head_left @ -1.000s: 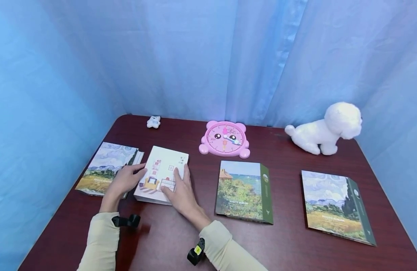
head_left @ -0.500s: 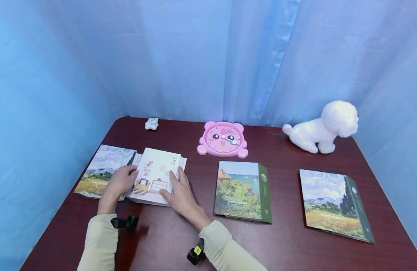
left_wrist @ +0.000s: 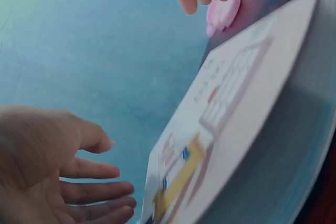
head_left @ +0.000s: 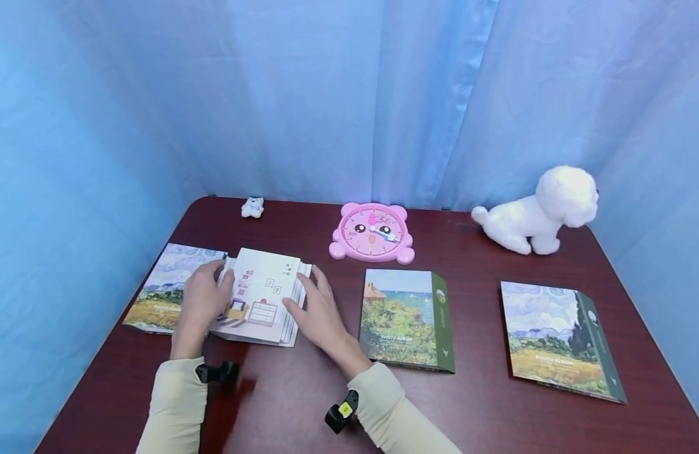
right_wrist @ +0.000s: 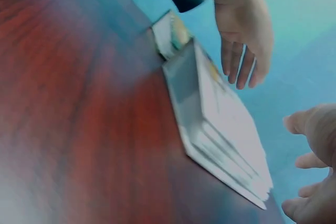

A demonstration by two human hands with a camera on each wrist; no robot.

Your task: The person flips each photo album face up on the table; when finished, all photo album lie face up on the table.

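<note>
Fingers loosely parted and holding nothing, the left hand (head_left: 204,296) and right hand (head_left: 322,312) flank the white book (head_left: 264,284), left of centre; it has slid close to an album (head_left: 162,290) (pale layers jutting rightward), so that shift looks nearly complete.

So there's a pink animal-shaped clock (head_left: 365,238) beyond the right hand (head_left: 321,312) and a bit to its right, with a white plush dog (head_left: 525,221) way further right. Tiny white bear (head_left: 252,207) sits past both hands, sideways between them. Seaside photo album (head_left: 400,315) just right of the right hand, wheat-field album (head_left: 554,340) well apart, farther right. Dark reddish table (head_left: 293,403) underneath, blue curtain (head_left: 304,94) beyond everything.
</note>
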